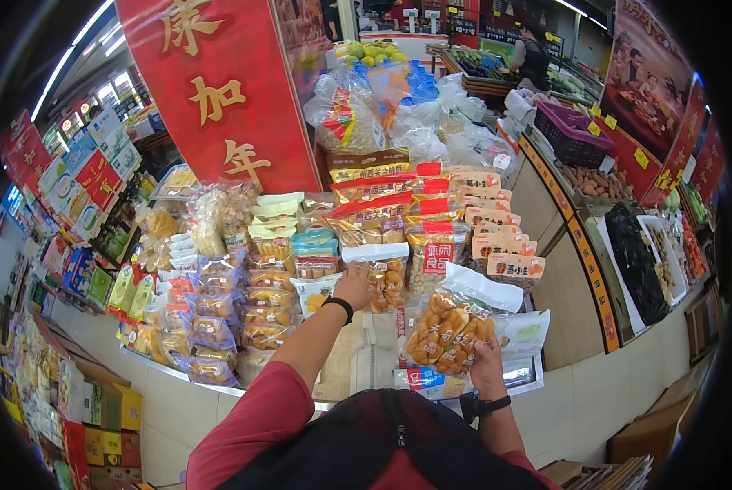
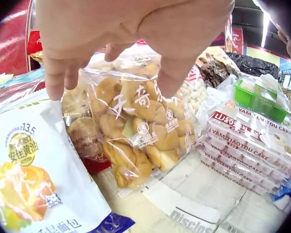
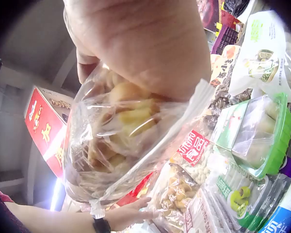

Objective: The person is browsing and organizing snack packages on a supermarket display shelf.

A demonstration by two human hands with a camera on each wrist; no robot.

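Observation:
My right hand (image 1: 487, 369) grips the lower right side of a clear bag of golden bread pieces (image 1: 447, 333), raised above the display's front; its white top edge tilts. The right wrist view shows this hand (image 3: 140, 43) over the same bag (image 3: 121, 131), fingertips mostly hidden. My left hand (image 1: 353, 286) reaches to the left side of a similar bag (image 1: 388, 279) standing on the display. From the left wrist, spread fingers and thumb of this hand (image 2: 131, 34) lie over that bag's upper part (image 2: 140, 121), touching it without a clear grip.
Rows of packaged pastries (image 1: 268, 296) stand left of the bag. A white bread package (image 2: 29, 165) is beside it, with stacked cake boxes (image 2: 247, 145) on its right. Red-topped packets (image 1: 374, 214) lie behind; a large red sign (image 1: 223, 90) rises at the back left.

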